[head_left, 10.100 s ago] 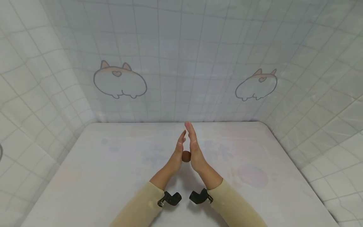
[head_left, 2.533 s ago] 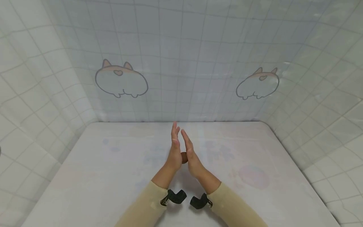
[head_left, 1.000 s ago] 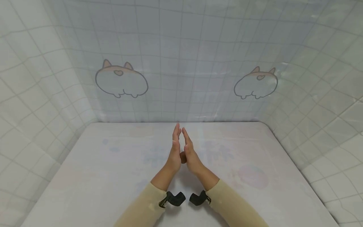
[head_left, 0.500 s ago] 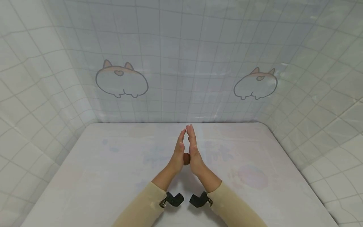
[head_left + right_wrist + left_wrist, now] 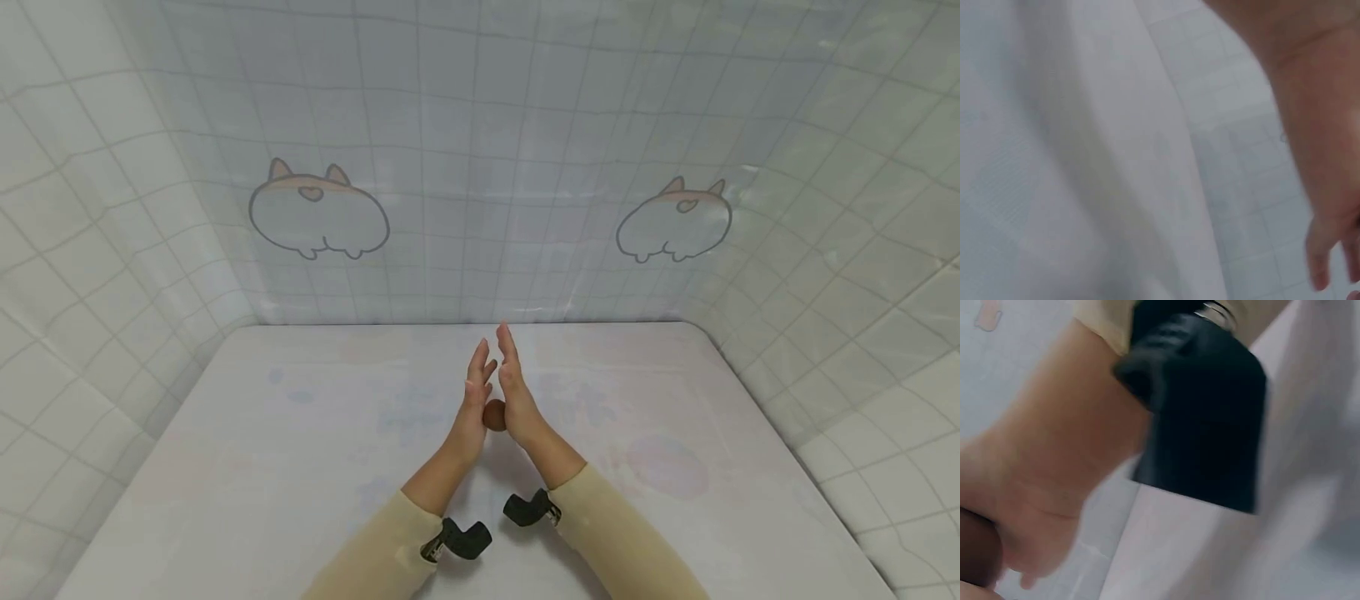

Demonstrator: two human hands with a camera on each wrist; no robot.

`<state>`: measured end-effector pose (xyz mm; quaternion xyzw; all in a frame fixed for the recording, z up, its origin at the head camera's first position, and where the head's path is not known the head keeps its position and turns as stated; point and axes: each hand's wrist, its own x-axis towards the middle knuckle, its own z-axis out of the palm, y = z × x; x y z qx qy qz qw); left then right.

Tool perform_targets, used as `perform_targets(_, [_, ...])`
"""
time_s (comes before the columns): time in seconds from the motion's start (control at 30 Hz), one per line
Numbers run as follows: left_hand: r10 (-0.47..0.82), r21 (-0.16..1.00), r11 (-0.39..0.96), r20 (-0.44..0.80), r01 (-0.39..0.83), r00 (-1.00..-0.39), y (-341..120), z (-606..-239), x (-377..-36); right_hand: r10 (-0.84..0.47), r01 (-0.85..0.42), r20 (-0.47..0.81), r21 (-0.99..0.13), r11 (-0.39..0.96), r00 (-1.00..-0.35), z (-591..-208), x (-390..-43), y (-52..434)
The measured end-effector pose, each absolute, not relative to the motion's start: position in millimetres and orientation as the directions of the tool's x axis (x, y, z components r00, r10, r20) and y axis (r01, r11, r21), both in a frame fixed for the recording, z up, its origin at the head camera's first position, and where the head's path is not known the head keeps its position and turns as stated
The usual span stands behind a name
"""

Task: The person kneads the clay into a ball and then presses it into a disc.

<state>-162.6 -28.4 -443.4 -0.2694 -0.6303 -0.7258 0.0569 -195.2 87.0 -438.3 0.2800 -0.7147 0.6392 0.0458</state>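
A small brown ball (image 5: 494,415), smooth and clay-like, sits between the two palms in the head view. My left hand (image 5: 468,412) lies against its left side, fingers straight and a little spread, pointing away from me. From the other side my right hand (image 5: 521,407) presses on it with straight fingers held together. The fingertips lean toward each other above the ball, the right ones reaching slightly farther. In the left wrist view, part of the dark brown ball (image 5: 979,547) shows at the lower left edge. The right wrist view shows wrist and fingertips (image 5: 1318,265), the ball out of sight.
A pale, faintly patterned tabletop (image 5: 300,467) spreads beneath the hands. White gridded sheeting (image 5: 480,167) with animal drawings rises behind it and along both sides. Black wrist cameras (image 5: 467,540) stick inward from the cream sleeves (image 5: 630,542).
The hands slide against each other, leaning left one second ago and right now. Lately the right hand has shifted forward and the left slightly back. The ball stays between the palms throughout.
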Motion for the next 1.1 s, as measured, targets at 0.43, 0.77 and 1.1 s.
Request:
perform_targets(0.43, [0.114, 0.838, -0.180, 0.537, 0.515, -0.836, -37.7, -432.0, -169.6, -0.452, -0.496, 0.420, -0.866, 0.058, -0.787, -450.4, -184.0, 78.1])
perform_targets(0.77, [0.161, 0.907, 0.004, 0.416, 0.422, -0.895, -41.6, -441.5, -176.8, -0.362, -0.613, 0.641, -0.763, -0.204, -0.677, -425.8, -170.3, 74.9])
perform_targets(1.1, [0.265, 0.939, 0.080, 0.304, 0.335, -0.915, -34.6, -456.1, -169.0, -0.287, -0.590, 0.610, -0.790, -0.163, -0.738, -409.0, -177.3, 81.2])
